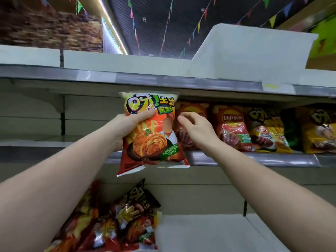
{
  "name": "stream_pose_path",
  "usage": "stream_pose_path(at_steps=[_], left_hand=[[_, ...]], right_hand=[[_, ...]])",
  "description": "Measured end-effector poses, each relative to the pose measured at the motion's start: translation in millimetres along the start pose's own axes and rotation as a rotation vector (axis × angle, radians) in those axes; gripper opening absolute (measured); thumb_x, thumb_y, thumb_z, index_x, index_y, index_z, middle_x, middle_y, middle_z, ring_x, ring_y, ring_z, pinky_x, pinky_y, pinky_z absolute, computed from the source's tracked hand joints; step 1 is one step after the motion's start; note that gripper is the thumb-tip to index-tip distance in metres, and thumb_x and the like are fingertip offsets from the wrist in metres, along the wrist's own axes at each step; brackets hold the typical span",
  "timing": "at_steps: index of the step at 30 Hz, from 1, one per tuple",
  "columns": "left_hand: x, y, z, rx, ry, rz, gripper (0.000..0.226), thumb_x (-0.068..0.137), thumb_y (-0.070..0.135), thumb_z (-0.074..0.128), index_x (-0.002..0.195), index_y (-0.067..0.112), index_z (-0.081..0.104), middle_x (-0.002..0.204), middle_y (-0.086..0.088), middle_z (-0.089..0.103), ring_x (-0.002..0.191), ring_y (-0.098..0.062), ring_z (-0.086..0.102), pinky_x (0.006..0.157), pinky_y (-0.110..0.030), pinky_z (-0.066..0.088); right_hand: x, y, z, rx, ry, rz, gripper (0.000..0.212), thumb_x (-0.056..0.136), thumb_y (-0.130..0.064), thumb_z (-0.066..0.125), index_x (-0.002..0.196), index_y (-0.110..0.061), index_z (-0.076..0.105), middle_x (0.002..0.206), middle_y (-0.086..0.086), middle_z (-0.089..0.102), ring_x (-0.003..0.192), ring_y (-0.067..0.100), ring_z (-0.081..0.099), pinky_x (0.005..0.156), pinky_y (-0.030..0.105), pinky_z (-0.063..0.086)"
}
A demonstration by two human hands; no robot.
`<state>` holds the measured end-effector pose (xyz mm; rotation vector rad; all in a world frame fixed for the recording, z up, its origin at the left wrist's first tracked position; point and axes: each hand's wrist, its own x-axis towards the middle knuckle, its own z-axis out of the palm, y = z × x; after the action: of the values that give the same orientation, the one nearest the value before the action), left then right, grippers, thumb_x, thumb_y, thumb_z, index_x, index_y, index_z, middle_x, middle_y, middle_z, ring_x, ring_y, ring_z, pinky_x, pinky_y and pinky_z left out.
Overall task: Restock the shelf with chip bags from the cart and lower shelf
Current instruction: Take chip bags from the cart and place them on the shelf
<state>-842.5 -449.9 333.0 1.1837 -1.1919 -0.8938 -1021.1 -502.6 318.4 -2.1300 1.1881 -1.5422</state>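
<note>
So, going left to right: the left stretch of the middle shelf (54,142) is bare, nothing stocked there yet. Down below, toward the left end of the lower shelf (209,231), a loose pile of chip bags (127,219) is left waiting, so plenty of work remains.

Next, the left hand (134,122) is seen with its grip wrapped round an orange kimchi-flavour chip bag (154,135), thumb across the front. The bag is held upright in front of the middle shelf's front edge, its top nearly reaching the shelf above (163,80); it isn't set down yet.

Just to the right, the right hand (194,128) is raised with a loosely curled, narrow grip; nothing is held. Whether the dark red bag (190,110) behind it is actually touched can't be told.

Further right, a row of bags is already stood up: a red Lay's bag (234,128), then yellow ones (267,131). Roughly the right half looks done, the left half not. No cart is visible.
</note>
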Motion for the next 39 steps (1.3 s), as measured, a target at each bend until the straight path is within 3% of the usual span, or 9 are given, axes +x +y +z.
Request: stream_pose_path(at_steps=[5,9,12,17,22,26,30,32,39], left_hand=[[-10.0,0.8,4.2,0.026,0.037,0.013,0.046,0.070,0.043,0.078,0.100,0.014,0.058,0.092,-0.009,0.071,0.079,-0.023,0.069,0.067,-0.034,0.056],[-7.2,-3.8,-0.5,0.012,0.075,0.031,0.034,0.073,0.041,0.076,0.086,0.016,0.056,0.078,-0.004,0.068,0.067,-0.017,0.065,0.053,-0.028,0.051],[1.7,-7.1,-7.8,-0.047,0.081,0.042,0.033,0.075,0.041,0.075,0.088,0.015,0.060,0.072,-0.001,0.070,0.061,-0.014,0.067,0.050,-0.026,0.053],[36.1,-15.3,-36.6,-0.057,0.157,0.091,0.111,0.041,0.065,0.076,0.134,0.014,0.046,0.117,-0.011,0.065,0.099,-0.030,0.067,0.072,-0.034,0.054],[76.9,-25.5,-63.7,0.144,0.065,0.094,0.051,0.083,0.042,0.066,0.124,0.016,0.048,0.108,-0.007,0.063,0.086,-0.019,0.063,0.063,-0.028,0.049],[119.6,-24.3,-72.8,0.308,0.037,0.079,0.044,0.086,0.039,0.063,0.120,0.011,0.057,0.116,-0.008,0.063,0.107,-0.024,0.058,0.090,-0.034,0.048],[165.1,-30.0,-66.9,0.462,-0.010,0.107,0.016,0.095,0.022,0.055,0.108,0.015,0.060,0.111,-0.003,0.060,0.106,-0.020,0.055,0.082,-0.026,0.046],[184.5,-34.8,-59.3,0.469,-0.058,0.116,0.017,0.095,0.021,0.056,0.110,0.015,0.059,0.110,-0.001,0.060,0.106,-0.021,0.056,0.091,-0.029,0.047],[235.4,-31.5,-47.6,0.531,-0.141,0.195,0.021,0.093,0.008,0.055,0.073,0.012,0.051,0.079,-0.012,0.057,0.082,-0.026,0.057,0.080,-0.030,0.044]], right_hand=[[-10.4,-11.2,13.1,0.291,-0.209,0.128,0.059,0.091,-0.049,0.048,0.139,-0.016,0.041,0.134,0.001,0.051,0.120,0.019,0.051,0.100,0.036,0.042],[-6.7,-9.3,28.7,0.371,-0.266,0.200,0.068,0.082,-0.053,0.062,0.138,-0.020,0.040,0.129,0.001,0.055,0.113,0.018,0.056,0.082,0.031,0.046],[3.6,-12.8,41.0,0.391,-0.215,0.207,0.058,0.084,-0.045,0.064,0.132,-0.019,0.046,0.122,-0.002,0.058,0.108,0.018,0.057,0.091,0.035,0.048],[29.7,-16.7,70.3,0.399,-0.126,0.275,0.065,0.067,-0.058,0.066,0.118,-0.018,0.056,0.114,0.004,0.064,0.103,0.026,0.062,0.094,0.046,0.049],[64.2,-7.0,102.4,0.295,-0.049,0.335,0.064,0.086,-0.046,0.059,0.133,-0.003,0.045,0.125,0.011,0.057,0.113,0.029,0.055,0.097,0.036,0.044],[94.7,-1.4,122.8,0.220,-0.009,0.381,0.053,0.090,-0.042,0.056,0.124,-0.001,0.053,0.126,0.014,0.057,0.113,0.031,0.054,0.094,0.033,0.043],[117.3,14.8,141.7,0.215,0.030,0.328,0.039,0.096,-0.030,0.048,0.130,-0.011,0.049,0.130,0.009,0.052,0.119,0.029,0.049,0.096,0.030,0.038],[132.4,21.0,151.6,0.174,0.062,0.334,0.031,0.097,-0.027,0.047,0.123,-0.011,0.054,0.122,0.008,0.056,0.112,0.026,0.052,0.093,0.029,0.040],[189.0,39.7,167.5,-0.081,0.004,0.334,0.035,0.096,-0.020,0.047,0.117,0.005,0.057,0.121,0.023,0.059,0.113,0.037,0.056,0.096,0.040,0.046]])
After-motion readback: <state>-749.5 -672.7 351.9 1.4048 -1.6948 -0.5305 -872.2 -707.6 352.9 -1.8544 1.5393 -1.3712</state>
